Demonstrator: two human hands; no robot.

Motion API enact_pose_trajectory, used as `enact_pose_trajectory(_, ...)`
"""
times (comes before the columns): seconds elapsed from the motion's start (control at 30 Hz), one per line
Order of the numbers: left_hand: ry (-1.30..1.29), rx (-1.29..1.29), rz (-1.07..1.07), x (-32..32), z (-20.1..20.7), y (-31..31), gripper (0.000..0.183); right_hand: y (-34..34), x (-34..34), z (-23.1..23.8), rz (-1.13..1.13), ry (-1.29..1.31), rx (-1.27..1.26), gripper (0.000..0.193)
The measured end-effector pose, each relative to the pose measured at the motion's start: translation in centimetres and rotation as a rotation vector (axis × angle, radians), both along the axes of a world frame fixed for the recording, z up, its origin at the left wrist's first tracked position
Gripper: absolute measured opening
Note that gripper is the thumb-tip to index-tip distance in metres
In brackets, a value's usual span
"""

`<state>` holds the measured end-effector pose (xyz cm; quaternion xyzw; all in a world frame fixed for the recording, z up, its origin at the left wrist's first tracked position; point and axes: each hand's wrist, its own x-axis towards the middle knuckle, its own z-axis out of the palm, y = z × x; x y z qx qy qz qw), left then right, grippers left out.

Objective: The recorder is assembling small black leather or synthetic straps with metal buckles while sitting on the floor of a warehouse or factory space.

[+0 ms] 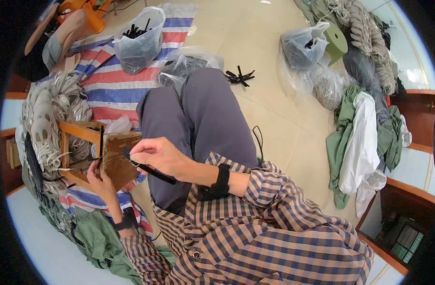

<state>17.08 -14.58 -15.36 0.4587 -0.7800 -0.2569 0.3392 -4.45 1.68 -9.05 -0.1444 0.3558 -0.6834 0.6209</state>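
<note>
My right hand (pixel 161 156) is closed in a pinch on a black strap (pixel 156 174), whose free end slants down to the right below my fingers, over my lap. Farther left, my left hand (pixel 100 181) has its fingers bent together at the side of a wooden stool (pixel 120 159) with a worn brown top. From its fingertips a narrow black strip (pixel 102 140) rises upright; the lower end is partly hidden by the fingers. The stool lies close to my left knee. Both wrists wear black bands.
A striped sheet (pixel 117 95) covers the floor ahead, bearing a clear bag (pixel 139 45) of black pieces. Black strips (pixel 239 76) lie beyond my knees. Coiled webbing (pixel 53 114) is heaped at left. Bags (pixel 305 47) and green and white cloth (pixel 357 142) lie at right. Another person's leg (pixel 71 31) shows far left.
</note>
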Motion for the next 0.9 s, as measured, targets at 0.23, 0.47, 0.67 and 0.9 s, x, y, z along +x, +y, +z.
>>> enact_pose_trajectory(0.23,-0.045,0.226,-0.021,-5.2,8.7,7.2,0.020,-0.1,-1.0,0.5,-0.202,0.259,-0.110,0.015)
enact_pose_trajectory(0.47,0.507,0.847,-0.278,-11.3,11.7,11.9,0.027,0.1,-2.1,2.5,-0.229,0.455,-0.254,0.010)
enact_pose_trajectory(0.67,0.464,0.918,-0.360,-14.9,13.0,11.9,0.025,0.9,-10.3,3.7,-0.359,0.556,-0.230,0.018)
enact_pose_trajectory(0.9,0.260,1.068,-0.293,-15.5,11.1,12.0,0.024,8.1,-26.7,-12.5,-0.607,0.776,0.476,0.019)
